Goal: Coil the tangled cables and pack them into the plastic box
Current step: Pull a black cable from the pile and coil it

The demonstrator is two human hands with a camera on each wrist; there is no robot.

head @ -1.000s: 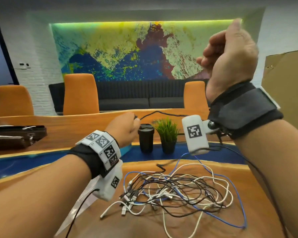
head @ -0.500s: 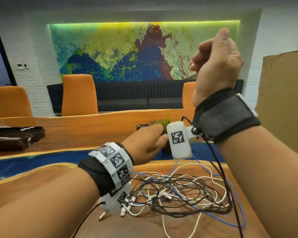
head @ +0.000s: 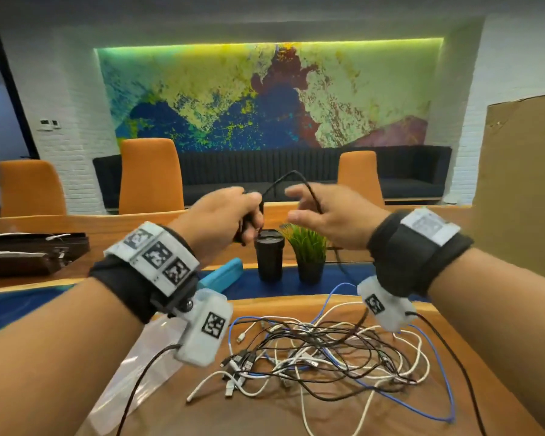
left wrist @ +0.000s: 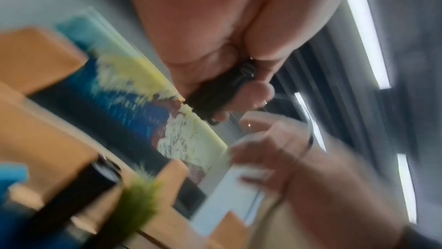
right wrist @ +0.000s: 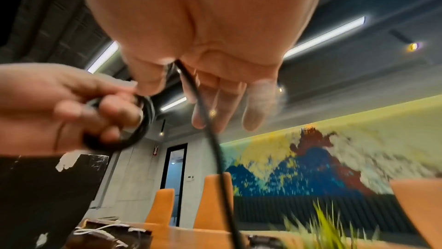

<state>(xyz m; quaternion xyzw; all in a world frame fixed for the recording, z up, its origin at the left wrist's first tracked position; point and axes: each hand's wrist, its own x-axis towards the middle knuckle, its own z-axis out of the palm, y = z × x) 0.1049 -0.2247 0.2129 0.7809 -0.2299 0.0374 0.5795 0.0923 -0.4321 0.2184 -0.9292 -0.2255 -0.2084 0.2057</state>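
My left hand point(head: 227, 215) is held up over the table and grips a small coil of black cable point(right wrist: 143, 120), with its fingers curled through the loops; the left wrist view shows the coil point(left wrist: 215, 98) blurred. From it the black cable point(head: 291, 174) arcs over to my right hand point(head: 324, 215). That hand's fingers point(right wrist: 222, 102) are stretched out. The cable runs through the crook of the right thumb and hangs down point(right wrist: 215, 149) to the table. A tangle of white, black and blue cables point(head: 328, 350) lies below. A clear plastic container point(head: 132, 372) sits partly under my left wrist.
Beyond the tangle stand a black cup point(head: 269, 258), a small potted plant point(head: 307, 253) and a teal case point(head: 222, 275). Dark brown folders point(head: 29, 253) lie at the far left. A cardboard sheet point(head: 523, 184) stands on the right. Orange chairs point(head: 151, 174) line the far side.
My right hand has come down from head height to level with the left hand, and its curled fingers have straightened. The left hand has risen a little, and the cable between them now forms a short arc.
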